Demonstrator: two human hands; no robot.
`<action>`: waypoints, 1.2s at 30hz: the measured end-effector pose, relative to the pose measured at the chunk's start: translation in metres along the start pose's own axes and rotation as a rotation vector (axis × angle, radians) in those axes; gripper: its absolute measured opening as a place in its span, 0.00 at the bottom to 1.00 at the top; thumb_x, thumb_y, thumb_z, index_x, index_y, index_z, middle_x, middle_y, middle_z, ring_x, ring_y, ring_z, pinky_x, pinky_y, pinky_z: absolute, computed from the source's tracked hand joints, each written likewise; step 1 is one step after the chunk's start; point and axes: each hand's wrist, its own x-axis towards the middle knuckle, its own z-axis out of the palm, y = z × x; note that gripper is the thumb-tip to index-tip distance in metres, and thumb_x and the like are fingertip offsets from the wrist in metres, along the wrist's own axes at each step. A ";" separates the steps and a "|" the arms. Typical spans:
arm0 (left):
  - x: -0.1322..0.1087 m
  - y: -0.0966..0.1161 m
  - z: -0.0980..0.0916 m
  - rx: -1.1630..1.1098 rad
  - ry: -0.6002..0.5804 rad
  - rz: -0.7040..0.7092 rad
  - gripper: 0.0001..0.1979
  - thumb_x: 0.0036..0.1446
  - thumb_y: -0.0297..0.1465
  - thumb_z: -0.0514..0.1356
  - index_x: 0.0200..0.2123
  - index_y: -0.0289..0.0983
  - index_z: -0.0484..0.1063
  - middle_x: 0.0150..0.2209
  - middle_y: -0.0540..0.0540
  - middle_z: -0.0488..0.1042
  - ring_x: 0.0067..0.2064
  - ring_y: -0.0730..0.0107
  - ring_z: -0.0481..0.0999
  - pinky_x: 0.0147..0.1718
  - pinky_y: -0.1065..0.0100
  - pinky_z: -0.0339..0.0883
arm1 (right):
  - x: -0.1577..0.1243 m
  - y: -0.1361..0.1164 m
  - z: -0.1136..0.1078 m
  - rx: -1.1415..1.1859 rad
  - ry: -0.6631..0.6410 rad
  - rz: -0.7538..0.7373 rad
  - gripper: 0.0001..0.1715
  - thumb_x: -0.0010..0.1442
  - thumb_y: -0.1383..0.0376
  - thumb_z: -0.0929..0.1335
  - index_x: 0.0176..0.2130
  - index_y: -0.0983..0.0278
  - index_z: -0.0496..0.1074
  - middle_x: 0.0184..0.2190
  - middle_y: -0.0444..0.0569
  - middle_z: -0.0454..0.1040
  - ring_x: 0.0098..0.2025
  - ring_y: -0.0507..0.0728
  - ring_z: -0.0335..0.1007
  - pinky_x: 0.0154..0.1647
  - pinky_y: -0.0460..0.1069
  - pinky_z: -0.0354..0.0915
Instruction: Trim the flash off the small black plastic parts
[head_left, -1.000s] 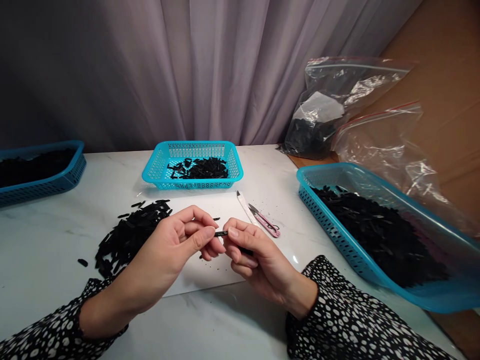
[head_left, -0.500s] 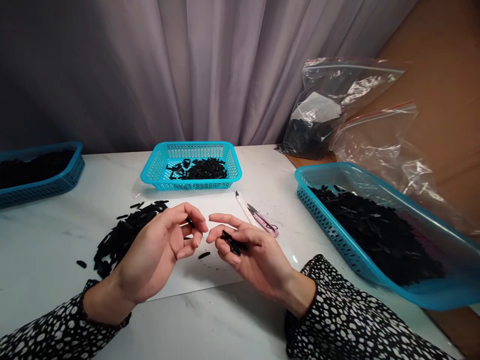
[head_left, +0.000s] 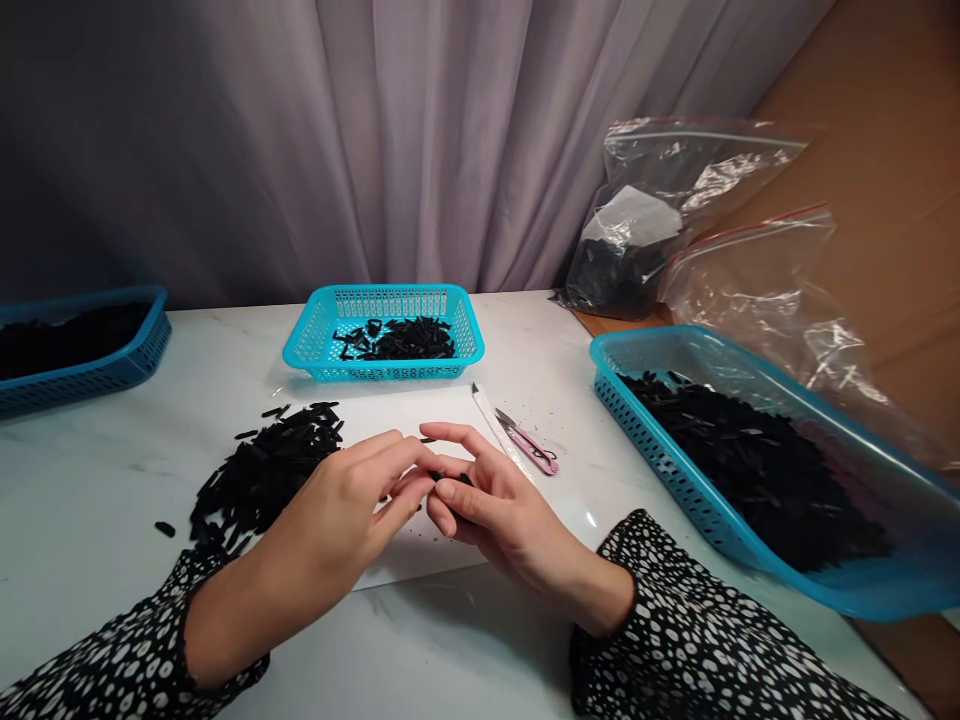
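Over a white sheet of paper (head_left: 397,575), my two hands meet at the fingertips. My right hand (head_left: 510,505) is closed around some thin black pieces (head_left: 463,480), thumb on top, index finger raised. My left hand (head_left: 337,530) pinches at the tip of these pieces, back of the hand upward; its fingers partly hide what they grip. To the left of the paper, beside my left hand, lies a heap of similar flat black pieces (head_left: 262,470). One loose black piece (head_left: 165,528) rests apart on the table.
Behind the paper stands a blue basket (head_left: 296,345) with some black pieces. Fuller blue baskets are at the right (head_left: 652,470) and far left (head_left: 142,360). Pink thread snips (head_left: 536,452) and a white pen-like tool (head_left: 491,415) lie right of centre. Clear zip bags (head_left: 637,250) stand behind.
My left hand has turned palm down and moved right, its fingers now touching the black pieces in my right hand. The right hand's fingers have closed in more around them.
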 end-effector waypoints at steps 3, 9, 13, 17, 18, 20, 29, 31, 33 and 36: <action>-0.001 0.000 0.000 0.030 0.049 0.035 0.08 0.62 0.30 0.58 0.34 0.41 0.78 0.28 0.51 0.74 0.27 0.72 0.68 0.27 0.71 0.58 | -0.001 -0.002 0.001 -0.032 -0.002 -0.008 0.26 0.58 0.59 0.74 0.53 0.58 0.66 0.32 0.44 0.72 0.25 0.49 0.59 0.24 0.46 0.47; -0.002 0.004 0.000 -0.073 0.178 -0.132 0.05 0.58 0.32 0.61 0.32 0.40 0.76 0.19 0.56 0.58 0.22 0.74 0.57 0.22 0.71 0.52 | -0.001 -0.006 0.004 -0.106 0.082 -0.074 0.15 0.59 0.55 0.72 0.39 0.62 0.70 0.27 0.43 0.72 0.21 0.47 0.51 0.22 0.46 0.43; -0.001 0.003 -0.002 -0.255 0.143 -0.269 0.08 0.58 0.38 0.62 0.33 0.40 0.75 0.21 0.55 0.58 0.23 0.73 0.56 0.22 0.71 0.52 | -0.001 -0.007 0.004 -0.053 0.082 -0.068 0.16 0.59 0.54 0.72 0.32 0.63 0.67 0.23 0.42 0.73 0.18 0.46 0.46 0.20 0.46 0.40; 0.001 0.003 -0.005 -0.449 0.051 -0.355 0.12 0.57 0.42 0.62 0.32 0.39 0.74 0.22 0.54 0.60 0.24 0.74 0.55 0.22 0.71 0.50 | -0.001 -0.010 0.005 0.042 0.080 -0.033 0.14 0.57 0.57 0.74 0.34 0.63 0.69 0.22 0.41 0.72 0.18 0.45 0.46 0.20 0.45 0.41; 0.002 0.003 -0.006 -0.489 0.023 -0.370 0.12 0.57 0.42 0.62 0.31 0.39 0.73 0.22 0.54 0.60 0.24 0.74 0.54 0.22 0.71 0.49 | -0.001 -0.010 0.005 0.061 0.075 -0.018 0.14 0.57 0.58 0.74 0.34 0.63 0.69 0.22 0.40 0.72 0.18 0.45 0.46 0.20 0.45 0.41; 0.002 0.003 -0.007 -0.554 -0.034 -0.390 0.13 0.58 0.42 0.62 0.31 0.39 0.72 0.22 0.55 0.59 0.24 0.75 0.51 0.23 0.71 0.47 | -0.001 -0.012 0.005 0.097 0.062 0.014 0.14 0.56 0.59 0.75 0.32 0.64 0.69 0.21 0.40 0.72 0.18 0.45 0.45 0.20 0.45 0.40; -0.001 0.001 -0.005 -0.667 -0.114 -0.414 0.12 0.59 0.42 0.62 0.34 0.39 0.70 0.23 0.56 0.58 0.25 0.76 0.50 0.24 0.70 0.46 | -0.003 -0.014 0.004 0.221 0.001 0.082 0.14 0.56 0.61 0.75 0.29 0.66 0.70 0.22 0.40 0.70 0.17 0.44 0.42 0.18 0.43 0.40; -0.001 0.001 -0.005 -0.670 -0.110 -0.394 0.11 0.59 0.41 0.63 0.34 0.39 0.71 0.24 0.55 0.62 0.25 0.76 0.54 0.25 0.71 0.50 | -0.003 -0.014 0.004 0.244 -0.018 0.095 0.13 0.55 0.62 0.75 0.30 0.66 0.70 0.21 0.40 0.70 0.17 0.44 0.41 0.18 0.43 0.39; -0.002 0.002 -0.005 -0.662 -0.106 -0.367 0.11 0.58 0.40 0.63 0.33 0.39 0.71 0.26 0.53 0.67 0.28 0.74 0.60 0.28 0.70 0.54 | -0.003 -0.013 0.003 0.259 -0.036 0.096 0.13 0.55 0.62 0.76 0.31 0.66 0.71 0.21 0.39 0.70 0.17 0.44 0.42 0.18 0.43 0.39; -0.003 0.001 -0.004 -0.628 -0.089 -0.350 0.11 0.57 0.40 0.64 0.34 0.38 0.72 0.27 0.51 0.69 0.29 0.72 0.64 0.29 0.69 0.57 | -0.004 -0.013 0.003 0.264 -0.057 0.084 0.12 0.56 0.62 0.75 0.32 0.66 0.71 0.21 0.39 0.70 0.17 0.44 0.42 0.18 0.43 0.40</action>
